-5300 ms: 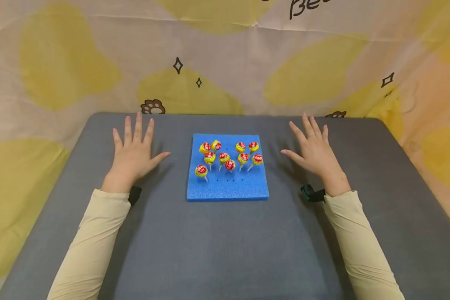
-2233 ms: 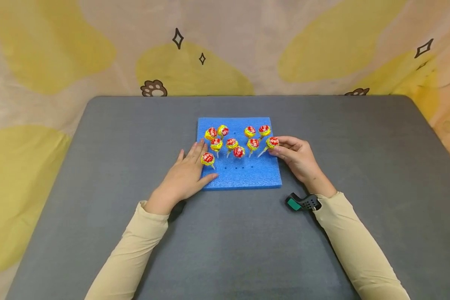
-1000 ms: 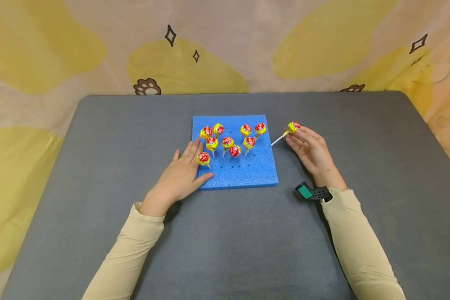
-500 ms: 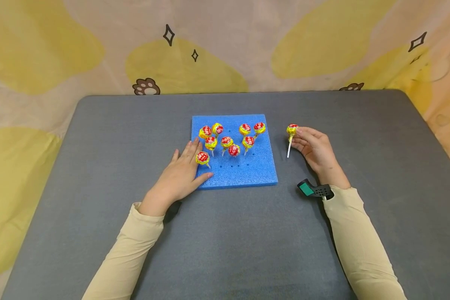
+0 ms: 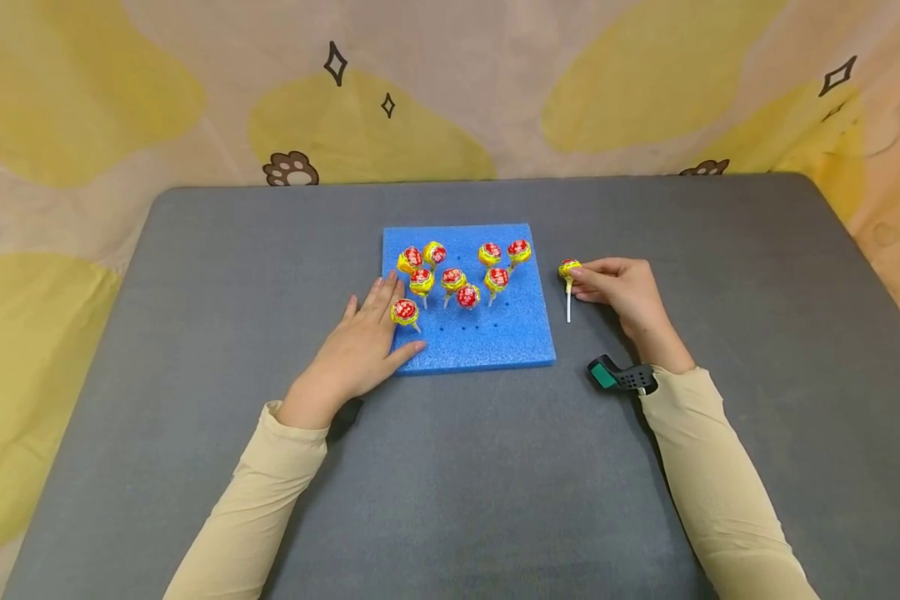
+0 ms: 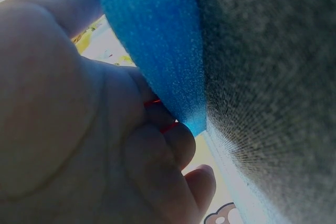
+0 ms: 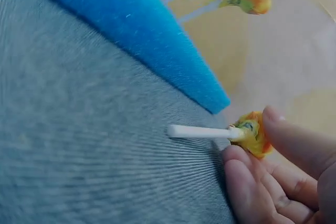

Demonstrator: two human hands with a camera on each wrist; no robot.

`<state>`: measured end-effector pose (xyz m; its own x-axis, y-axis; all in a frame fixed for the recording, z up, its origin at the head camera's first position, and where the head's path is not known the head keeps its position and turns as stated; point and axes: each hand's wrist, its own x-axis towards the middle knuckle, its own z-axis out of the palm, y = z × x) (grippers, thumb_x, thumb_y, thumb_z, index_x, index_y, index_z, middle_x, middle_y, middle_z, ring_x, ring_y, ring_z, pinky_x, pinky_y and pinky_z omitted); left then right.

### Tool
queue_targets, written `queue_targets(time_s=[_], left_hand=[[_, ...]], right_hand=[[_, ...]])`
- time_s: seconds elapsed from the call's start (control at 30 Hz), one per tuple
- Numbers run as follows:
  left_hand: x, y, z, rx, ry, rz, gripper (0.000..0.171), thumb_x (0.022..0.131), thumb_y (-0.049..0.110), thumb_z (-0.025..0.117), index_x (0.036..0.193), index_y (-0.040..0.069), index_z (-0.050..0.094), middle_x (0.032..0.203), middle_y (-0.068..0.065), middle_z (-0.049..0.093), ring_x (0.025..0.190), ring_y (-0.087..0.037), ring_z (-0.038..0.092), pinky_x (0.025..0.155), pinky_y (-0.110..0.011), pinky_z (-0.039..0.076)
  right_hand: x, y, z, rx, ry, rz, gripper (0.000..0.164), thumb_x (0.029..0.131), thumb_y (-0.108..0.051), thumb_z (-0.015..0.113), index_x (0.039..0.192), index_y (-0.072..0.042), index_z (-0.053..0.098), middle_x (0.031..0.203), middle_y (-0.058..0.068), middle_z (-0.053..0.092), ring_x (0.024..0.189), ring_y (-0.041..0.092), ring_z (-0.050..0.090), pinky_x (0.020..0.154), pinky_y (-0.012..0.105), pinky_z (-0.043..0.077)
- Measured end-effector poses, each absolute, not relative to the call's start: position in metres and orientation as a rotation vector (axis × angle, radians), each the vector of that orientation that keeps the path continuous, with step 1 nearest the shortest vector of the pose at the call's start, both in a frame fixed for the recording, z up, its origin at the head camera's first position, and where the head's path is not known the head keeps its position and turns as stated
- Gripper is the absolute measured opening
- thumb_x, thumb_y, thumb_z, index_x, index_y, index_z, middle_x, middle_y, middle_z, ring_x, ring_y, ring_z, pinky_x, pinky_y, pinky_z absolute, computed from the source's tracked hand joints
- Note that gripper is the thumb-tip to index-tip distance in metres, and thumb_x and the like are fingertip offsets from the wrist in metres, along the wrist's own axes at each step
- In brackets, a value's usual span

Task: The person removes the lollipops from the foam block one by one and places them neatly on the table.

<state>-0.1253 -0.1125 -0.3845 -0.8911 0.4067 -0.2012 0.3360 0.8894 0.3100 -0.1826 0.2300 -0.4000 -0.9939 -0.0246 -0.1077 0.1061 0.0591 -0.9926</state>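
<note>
My right hand (image 5: 626,302) pinches the wrapped head of a lollipop (image 5: 568,282) just right of the blue foam board (image 5: 510,346). Its white stick points down, apart from the board; the right wrist view shows the stick's free end over the grey table. My left hand (image 5: 356,346) rests on the board's left edge with fingers extended and thumb on the near left corner. In the left wrist view, the foam's side (image 6: 157,45) lies against the fingers. Several red and yellow lollipops (image 5: 453,281) stand in the board, some tilted.
Small holes show in the board's front part, before the standing lollipops. The grey table (image 5: 450,483) extends around the board. Behind its far edge hangs a patterned cloth (image 5: 450,100). A black wrist strap with a green patch (image 5: 615,375) sits at my right wrist.
My right hand pulled the rightmost lollipop out of the board and carried it right. Its stick swung to point down, and the hand has since lowered slightly. The left hand stays on the board.
</note>
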Motion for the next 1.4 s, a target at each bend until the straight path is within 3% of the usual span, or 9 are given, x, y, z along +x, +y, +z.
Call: queue_targets(time_s=[0.37,0.57,0.87,1.2,1.4], left_hand=[[-0.127,-0.113,-0.380,0.550,2.806,0.376,0.086,0.093,0.049,0.051,0.149,-0.002,0.012,0.157,-0.016,0.002,0.143,-0.030,0.003,0.111,-0.053,0.007],[-0.128,-0.113,-0.378,0.539,2.799,0.327,0.087,0.093,0.050,0.051,0.149,-0.002,0.011,0.156,-0.017,0.002,0.143,-0.030,0.003,0.112,-0.052,0.006],[-0.130,-0.113,-0.377,0.545,2.791,0.352,0.087,0.093,0.049,0.051,0.149,-0.003,0.009,0.156,-0.018,0.002,0.143,-0.031,0.002,0.112,-0.052,0.006],[-0.124,-0.112,-0.382,0.552,2.783,0.367,0.087,0.092,0.049,0.051,0.148,-0.004,0.010,0.156,-0.018,0.002,0.143,-0.031,0.000,0.111,-0.053,0.007],[-0.124,-0.112,-0.383,0.564,2.795,0.376,0.088,0.092,0.048,0.052,0.148,-0.004,0.010,0.156,-0.019,0.004,0.143,-0.032,0.001,0.111,-0.053,0.008]], right_hand=[[-0.188,0.224,-0.400,0.128,2.374,-1.978,0.033,0.081,-0.005,0.073,0.101,0.019,0.063,0.073,0.000,0.069,0.059,0.007,0.066,0.058,0.023,0.054],[-0.186,0.222,-0.397,0.146,2.527,-1.843,0.036,0.080,-0.009,0.075,0.102,0.017,0.065,0.075,-0.001,0.067,0.060,0.003,0.065,0.059,0.021,0.053],[-0.187,0.223,-0.397,0.164,2.548,-1.870,0.033,0.079,-0.006,0.075,0.101,0.018,0.065,0.082,0.010,0.068,0.060,0.006,0.066,0.057,0.023,0.054],[-0.182,0.233,-0.396,0.162,2.574,-1.660,0.037,0.078,-0.010,0.078,0.104,0.014,0.066,0.089,0.009,0.068,0.065,0.000,0.065,0.062,0.020,0.053],[-0.180,0.236,-0.394,0.083,2.595,-1.610,0.039,0.077,-0.012,0.078,0.106,0.011,0.066,0.085,0.004,0.071,0.068,-0.001,0.064,0.064,0.016,0.052]])
